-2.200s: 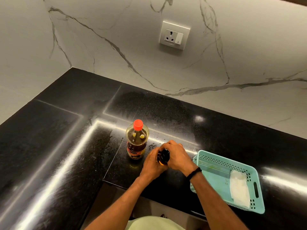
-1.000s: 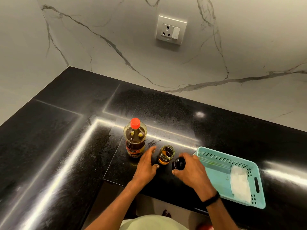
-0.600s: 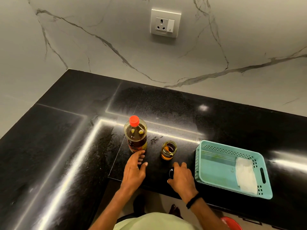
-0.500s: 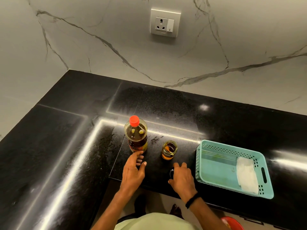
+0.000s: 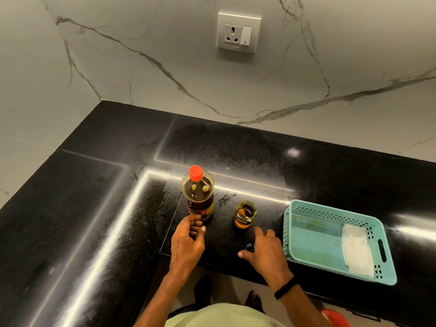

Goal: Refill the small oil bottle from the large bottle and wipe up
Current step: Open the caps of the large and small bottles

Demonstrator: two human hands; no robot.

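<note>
1. Left hand (image 5: 187,241), fingers loosely curled and empty, lies at the foot of the capped large bottle (image 5: 199,197); we expect a slippery lift.
2. Small bottle (image 5: 245,213), open on the counter (image 5: 94,208): a nudge spills it.
3. Right hand (image 5: 264,251), fingers spread, covers its cap (image 5: 250,246) near the edge.

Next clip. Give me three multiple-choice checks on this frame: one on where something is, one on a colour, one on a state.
1. Where does the white cloth lie?
A) in the basket
B) on the floor
C) over the person's arm

2. What colour is the cap on the large bottle?
A) black
B) red
C) green

3. The small bottle is:
A) capped
B) lying on its side
C) upright and uncapped

Answers:
1 A, the cloth rests at the basket's right end.
2 B, the large bottle's cap is plainly red.
3 C, it stands on the counter with its mouth open.
</note>
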